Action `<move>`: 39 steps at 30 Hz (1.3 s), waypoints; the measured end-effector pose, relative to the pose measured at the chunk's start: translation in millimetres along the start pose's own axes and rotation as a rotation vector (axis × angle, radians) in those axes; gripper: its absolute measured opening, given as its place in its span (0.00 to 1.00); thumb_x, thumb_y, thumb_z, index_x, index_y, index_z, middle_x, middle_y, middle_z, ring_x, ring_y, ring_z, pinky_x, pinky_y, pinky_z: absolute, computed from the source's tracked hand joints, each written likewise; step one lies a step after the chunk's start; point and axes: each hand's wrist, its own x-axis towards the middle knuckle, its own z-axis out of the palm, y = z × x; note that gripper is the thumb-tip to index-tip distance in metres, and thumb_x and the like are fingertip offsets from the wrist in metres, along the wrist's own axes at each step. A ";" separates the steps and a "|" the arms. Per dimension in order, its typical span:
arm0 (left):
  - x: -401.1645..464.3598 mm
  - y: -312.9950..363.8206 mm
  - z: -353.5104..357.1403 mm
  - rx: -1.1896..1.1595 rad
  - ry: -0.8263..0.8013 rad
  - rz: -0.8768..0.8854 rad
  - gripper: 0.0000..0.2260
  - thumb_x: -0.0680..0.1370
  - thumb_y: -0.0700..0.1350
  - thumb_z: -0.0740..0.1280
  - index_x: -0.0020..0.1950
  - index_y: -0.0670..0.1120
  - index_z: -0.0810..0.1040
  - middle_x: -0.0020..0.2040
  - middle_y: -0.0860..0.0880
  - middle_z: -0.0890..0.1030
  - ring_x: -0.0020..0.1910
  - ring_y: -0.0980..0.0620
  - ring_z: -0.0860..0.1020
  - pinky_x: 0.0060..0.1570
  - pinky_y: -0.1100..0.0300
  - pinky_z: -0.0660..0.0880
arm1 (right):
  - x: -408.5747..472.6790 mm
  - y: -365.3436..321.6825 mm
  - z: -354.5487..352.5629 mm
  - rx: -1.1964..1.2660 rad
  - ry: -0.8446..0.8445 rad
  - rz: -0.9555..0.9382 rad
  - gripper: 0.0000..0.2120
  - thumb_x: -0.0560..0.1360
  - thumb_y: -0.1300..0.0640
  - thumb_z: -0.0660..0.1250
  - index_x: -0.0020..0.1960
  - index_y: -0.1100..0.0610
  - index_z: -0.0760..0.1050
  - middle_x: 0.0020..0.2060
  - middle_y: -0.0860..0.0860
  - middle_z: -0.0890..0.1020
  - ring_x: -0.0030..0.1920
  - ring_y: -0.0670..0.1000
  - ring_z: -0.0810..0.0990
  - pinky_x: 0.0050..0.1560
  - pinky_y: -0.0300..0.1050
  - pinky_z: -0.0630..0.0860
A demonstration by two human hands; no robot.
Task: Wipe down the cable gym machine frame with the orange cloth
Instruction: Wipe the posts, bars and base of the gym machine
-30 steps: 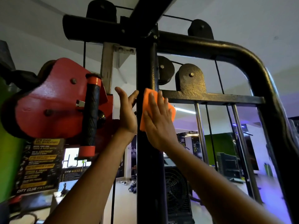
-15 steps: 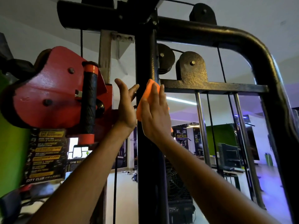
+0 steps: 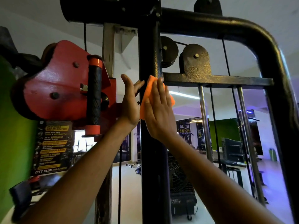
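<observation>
On the black upright post [image 3: 149, 159], our right hand [image 3: 159, 113] presses the one orange cloth [image 3: 149, 92] flat, fingers straight; our left hand [image 3: 130, 102] rests open beside it. We judge wiping is mid-stroke; next comes the crossbar [image 3: 216, 80]. Behind sit two pulleys [image 3: 168, 51].

Two hands [image 3: 131, 102], one orange cloth [image 3: 149, 92]
</observation>
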 end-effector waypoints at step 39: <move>-22.9 -11.2 -22.1 0.097 -0.114 -0.066 0.36 0.86 0.64 0.34 0.84 0.53 0.67 0.84 0.53 0.65 0.84 0.53 0.62 0.81 0.42 0.57 | -42.8 8.6 -10.6 0.052 -0.096 0.027 0.30 0.89 0.41 0.50 0.89 0.41 0.47 0.87 0.43 0.37 0.87 0.53 0.40 0.78 0.73 0.66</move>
